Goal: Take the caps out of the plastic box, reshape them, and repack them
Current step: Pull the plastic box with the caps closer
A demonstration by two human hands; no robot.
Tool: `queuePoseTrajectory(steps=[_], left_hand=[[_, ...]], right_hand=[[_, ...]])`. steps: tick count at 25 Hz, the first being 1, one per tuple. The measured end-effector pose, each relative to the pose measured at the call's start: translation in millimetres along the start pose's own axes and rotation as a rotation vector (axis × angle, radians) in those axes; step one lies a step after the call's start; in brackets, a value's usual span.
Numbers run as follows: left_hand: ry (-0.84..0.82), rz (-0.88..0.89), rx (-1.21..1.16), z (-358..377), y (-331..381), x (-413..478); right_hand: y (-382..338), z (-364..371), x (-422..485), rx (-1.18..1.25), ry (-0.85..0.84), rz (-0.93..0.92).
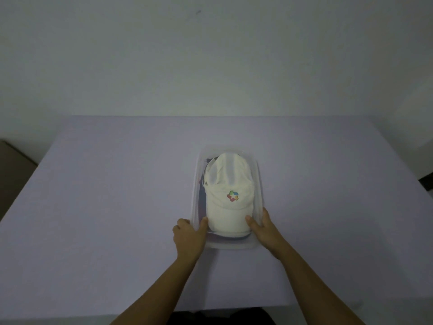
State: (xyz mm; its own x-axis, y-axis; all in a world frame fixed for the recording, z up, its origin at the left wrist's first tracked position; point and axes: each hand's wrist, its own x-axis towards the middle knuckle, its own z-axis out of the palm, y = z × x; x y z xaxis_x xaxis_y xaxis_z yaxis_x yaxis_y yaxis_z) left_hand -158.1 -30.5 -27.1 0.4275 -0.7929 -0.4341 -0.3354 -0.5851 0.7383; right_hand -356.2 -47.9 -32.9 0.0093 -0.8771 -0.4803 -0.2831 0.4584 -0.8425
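Observation:
A clear plastic box [259, 184] stands in the middle of the table, long side pointing away from me. On top inside lies a white cap [228, 191] with a small multicoloured logo, its brim toward me. Darker caps [202, 191] show beneath it along the left side and near edge. My left hand [189, 233] grips the box's near left corner, thumb inside against the brim. My right hand [263, 228] holds the near right corner, thumb also resting on the brim's edge.
The table [105, 207] is covered with a pale lilac cloth and backs onto a plain white wall. A brown object [14, 165] stands off the table's left edge and a dark object [427, 182] off its right edge.

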Motion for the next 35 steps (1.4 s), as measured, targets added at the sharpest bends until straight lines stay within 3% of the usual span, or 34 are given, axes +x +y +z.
queuePoseTrajectory(steps=[8, 14, 23, 26, 28, 30, 35], left_hand=[[0.221, -0.014, -0.016, 7, 3, -17], [0.071, -0.112, 0.035, -5, 7, -5], [0.041, -0.069, -0.015, -12, 18, -11], [-0.038, -0.078, -0.393, -7, 22, -18], [-0.128, -0.064, -0.689, -8, 23, -19], [-0.133, -0.025, -0.812, -20, 22, -9], [-0.012, 0.069, -1.024, -104, 2, 44]], right_hand=[[2, 6, 2, -0.078, 0.07, -0.085], [3, 8, 4, -0.079, 0.088, -0.094], [3, 1, 0, 0.015, 0.043, -0.034], [7, 0, 2, 0.128, 0.038, 0.05], [7, -2, 6, 0.331, 0.027, 0.09], [5, -3, 7, 0.426, 0.043, 0.098], [9, 2, -1, -0.087, 0.022, -0.024]])
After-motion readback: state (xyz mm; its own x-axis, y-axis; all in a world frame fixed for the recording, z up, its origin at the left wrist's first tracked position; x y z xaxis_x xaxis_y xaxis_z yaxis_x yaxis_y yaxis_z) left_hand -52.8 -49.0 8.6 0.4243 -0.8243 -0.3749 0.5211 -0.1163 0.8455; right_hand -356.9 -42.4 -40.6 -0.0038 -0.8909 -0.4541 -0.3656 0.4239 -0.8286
